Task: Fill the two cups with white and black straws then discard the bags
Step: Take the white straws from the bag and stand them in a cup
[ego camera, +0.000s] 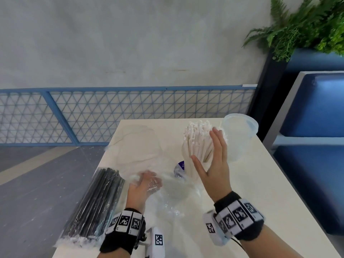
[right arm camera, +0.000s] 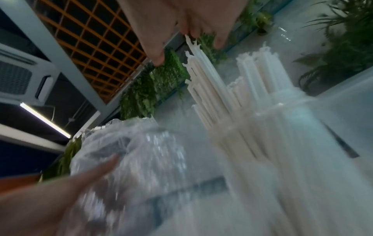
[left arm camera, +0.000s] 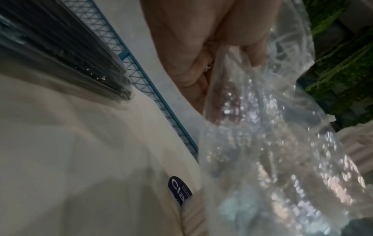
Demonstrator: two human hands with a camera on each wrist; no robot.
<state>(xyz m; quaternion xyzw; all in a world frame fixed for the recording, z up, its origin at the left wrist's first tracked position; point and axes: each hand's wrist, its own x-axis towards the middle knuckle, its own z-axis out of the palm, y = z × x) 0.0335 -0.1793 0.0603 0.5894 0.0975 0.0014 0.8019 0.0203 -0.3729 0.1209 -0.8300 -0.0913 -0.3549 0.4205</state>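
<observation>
Left grip (ego camera: 144, 185) bunches the emptied clear bag (ego camera: 167, 194) on the bench (ego camera: 260, 192), while the right grip (ego camera: 214, 164) is wide, its flat fingers resting against the white straws (ego camera: 197, 142) that stand in the nearer cup (ego camera: 200, 175). By my reading roughly half the task is done: white straws are in, black straws (ego camera: 96, 205) lie sealed in their bag at the bench's left edge, and the second cup (ego camera: 238, 135) behind holds no straws. Count: two cups, two bags, neither bag discarded.

bagged straws (ego camera: 96, 205) left on table (ego camera: 260, 183), cups (ego camera: 240, 135) right
</observation>
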